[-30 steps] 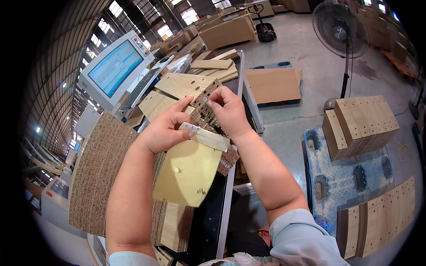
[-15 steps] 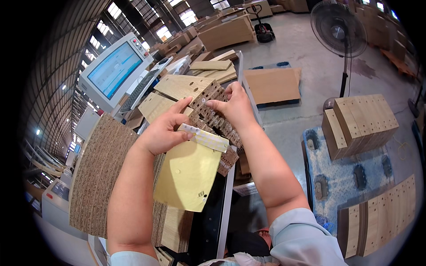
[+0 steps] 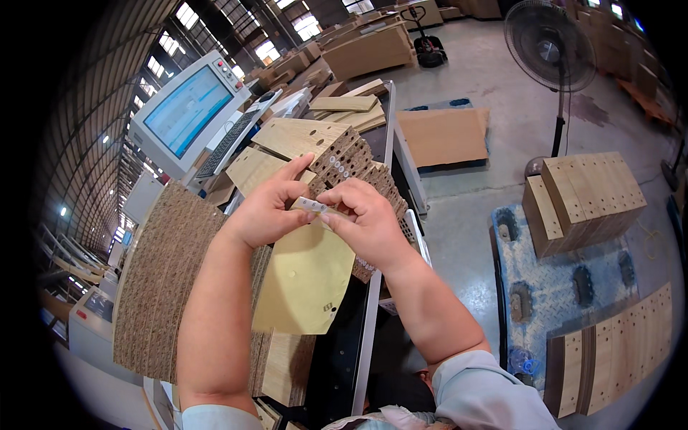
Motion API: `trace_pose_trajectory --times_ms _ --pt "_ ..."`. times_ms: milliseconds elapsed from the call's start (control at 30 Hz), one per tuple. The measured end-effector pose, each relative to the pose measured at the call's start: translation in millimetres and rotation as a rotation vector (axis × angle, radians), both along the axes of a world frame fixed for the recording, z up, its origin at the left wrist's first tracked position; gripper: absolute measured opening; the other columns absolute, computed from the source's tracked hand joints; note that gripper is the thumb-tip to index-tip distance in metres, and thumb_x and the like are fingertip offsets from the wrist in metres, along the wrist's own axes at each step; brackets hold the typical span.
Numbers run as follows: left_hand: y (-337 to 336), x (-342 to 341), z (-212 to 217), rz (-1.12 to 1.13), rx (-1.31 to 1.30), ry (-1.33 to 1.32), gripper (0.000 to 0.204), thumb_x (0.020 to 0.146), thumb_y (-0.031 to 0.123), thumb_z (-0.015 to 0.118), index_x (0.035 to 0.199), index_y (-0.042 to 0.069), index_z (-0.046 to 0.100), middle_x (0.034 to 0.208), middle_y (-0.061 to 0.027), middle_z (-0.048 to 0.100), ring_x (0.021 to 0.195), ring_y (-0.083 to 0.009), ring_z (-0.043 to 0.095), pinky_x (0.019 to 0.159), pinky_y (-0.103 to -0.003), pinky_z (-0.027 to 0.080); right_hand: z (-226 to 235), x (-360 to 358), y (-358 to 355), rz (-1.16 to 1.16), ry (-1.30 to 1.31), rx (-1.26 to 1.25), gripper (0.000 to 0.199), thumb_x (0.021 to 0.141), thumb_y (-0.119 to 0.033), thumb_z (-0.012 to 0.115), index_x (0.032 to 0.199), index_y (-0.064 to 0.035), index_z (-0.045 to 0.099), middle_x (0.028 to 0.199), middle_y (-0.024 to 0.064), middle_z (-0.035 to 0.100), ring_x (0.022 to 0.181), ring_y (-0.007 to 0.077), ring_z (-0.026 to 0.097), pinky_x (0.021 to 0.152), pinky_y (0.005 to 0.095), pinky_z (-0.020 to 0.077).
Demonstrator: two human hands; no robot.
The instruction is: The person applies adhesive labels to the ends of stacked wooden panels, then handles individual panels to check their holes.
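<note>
A pale yellow sticker sheet (image 3: 301, 279) hangs below my hands, its upper edge rolled over to show small round whitish stickers. My left hand (image 3: 265, 208) pinches that rolled edge between thumb and fingers, its index finger stretched toward the boards. Thumb and fingers of my right hand (image 3: 369, 218) are closed at the same edge; whether a single sticker is between them is too small to tell. Just beyond lies a stack of wood-grain boards (image 3: 297, 136), with holes drilled in its raw chipboard ends. Several round white stickers (image 3: 338, 167) dot these ends.
A tall chipboard stack (image 3: 168, 279) stands at left, near a monitor (image 3: 188, 111) and keyboard (image 3: 228, 145). At right, a blue pallet (image 3: 552, 283) bears stacked panels (image 3: 591, 197). A standing fan (image 3: 550, 50) and a flat cardboard piece (image 3: 444, 137) are farther back.
My right hand has come back from the drilled board ends to the sheet's rolled edge, closing there. White stickers on the ends now show uncovered. My left hand keeps its hold.
</note>
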State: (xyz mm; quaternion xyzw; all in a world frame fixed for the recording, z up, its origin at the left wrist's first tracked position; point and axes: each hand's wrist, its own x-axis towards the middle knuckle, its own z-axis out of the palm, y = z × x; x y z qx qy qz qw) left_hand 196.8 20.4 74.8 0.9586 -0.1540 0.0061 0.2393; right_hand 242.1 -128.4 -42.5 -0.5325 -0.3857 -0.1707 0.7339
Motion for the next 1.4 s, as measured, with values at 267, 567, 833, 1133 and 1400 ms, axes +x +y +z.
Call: trace_pose_trajectory --times_ms 267,567,833,1133,1400 --pt "-0.4 0.1 0.0 0.014 0.007 -0.002 0.012 0.071 0.006 0.070 0.070 0.005 0.058 0.142 -0.0217 0.030 0.131 -0.0325 0.032 0.101 -0.035 0.031 1.6 -5.8 14.4 -0.200 -0.099 0.106 0.012 0.069 0.002 0.064 0.078 -0.0037 0.058 0.075 0.0094 0.054 0.073 0.0289 0.053 0.067 0.0375 0.0437" --pt "2.2 0.4 -3.1 -0.001 0.013 -0.045 0.010 0.070 0.005 0.067 0.071 0.005 0.057 0.141 -0.0220 0.031 0.129 -0.0342 0.034 0.103 -0.036 0.030 -0.1 -8.8 20.8 -0.359 -0.219 0.143 0.015 0.068 0.004 0.063 0.078 -0.0040 0.056 0.076 0.0104 0.053 0.074 0.0307 0.053 0.064 0.0380 0.0444" --pt "-0.4 -1.8 -2.7 0.050 -0.015 -0.002 0.012 0.069 0.002 0.067 0.071 0.006 0.056 0.144 -0.0142 0.030 0.134 -0.0265 0.028 0.103 -0.034 0.028 -3.2 10.7 4.4 -0.001 0.363 0.304 0.006 0.077 -0.001 0.063 0.080 -0.0007 0.059 0.072 0.0023 0.057 0.067 0.0110 0.053 0.061 0.0257 0.0438" --pt "0.2 -1.1 -3.1 0.033 -0.001 0.004 0.010 0.069 0.002 0.067 0.071 0.006 0.058 0.145 -0.0140 0.028 0.132 -0.0252 0.031 0.101 -0.034 0.030 21.0 65.9 9.0 0.102 0.341 0.019 0.009 0.077 -0.007 0.064 0.080 0.0006 0.060 0.071 0.0021 0.058 0.066 0.0086 0.050 0.060 0.0242 0.0426" --pt "0.7 -0.2 -1.6 0.039 0.014 0.015 0.011 0.070 0.004 0.068 0.069 0.006 0.057 0.145 -0.0150 0.028 0.133 -0.0260 0.029 0.101 -0.035 0.029 23.4 71.4 24.5 -0.097 0.189 -0.097 0.010 0.076 -0.008 0.065 0.079 0.0001 0.061 0.073 0.0048 0.060 0.068 0.0110 0.053 0.062 0.0269 0.0444"
